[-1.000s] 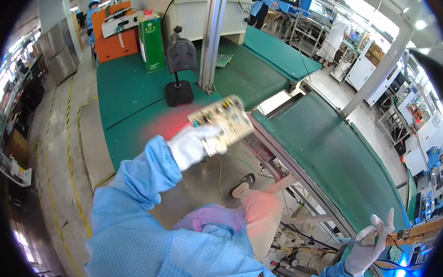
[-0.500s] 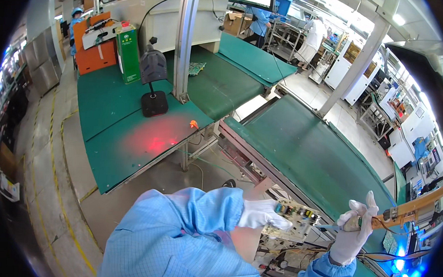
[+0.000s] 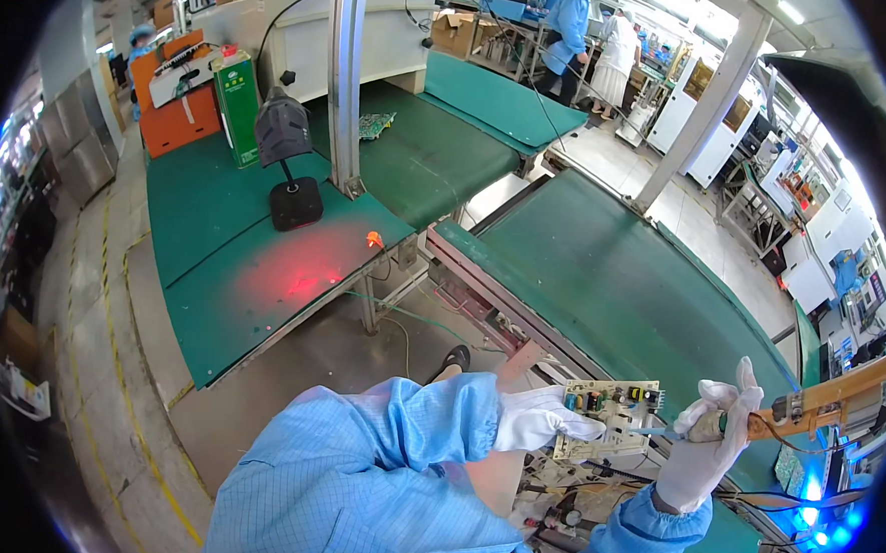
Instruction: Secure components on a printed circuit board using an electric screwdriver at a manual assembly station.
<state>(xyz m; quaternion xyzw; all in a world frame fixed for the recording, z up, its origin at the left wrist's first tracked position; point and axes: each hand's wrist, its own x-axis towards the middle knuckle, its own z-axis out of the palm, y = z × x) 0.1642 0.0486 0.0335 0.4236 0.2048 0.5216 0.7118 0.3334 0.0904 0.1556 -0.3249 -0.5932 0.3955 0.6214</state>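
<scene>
A white-gloved hand, my left hand (image 3: pixel 541 423), is closed on the left edge of a pale circuit board (image 3: pixel 611 416) with several small components on its face. My right hand (image 3: pixel 705 440), also gloved, is wrapped round a greyish tool (image 3: pixel 704 424), its index finger pointing up. From this tool a thin pale-blue tip (image 3: pixel 652 431) reaches left to the board; whether it touches the surface I cannot tell. The tool's exact kind does not show. Just right of that hand is a tan arm (image 3: pixel 827 405) with a cable along it.
A green conveyor belt (image 3: pixel 613 285) runs beyond the board. Cables and fittings (image 3: pixel 571 504) crowd the space below it. At left, a green table (image 3: pixel 221 305) carries a black-based lamp (image 3: pixel 294 204) casting red light and a green box (image 3: pixel 237 105). Co-workers (image 3: pixel 568 38) stand far back.
The view has shifted slightly. The circuit board sits a little higher and farther right, turned more level, still in my left hand. My right hand keeps the tool beside it.
</scene>
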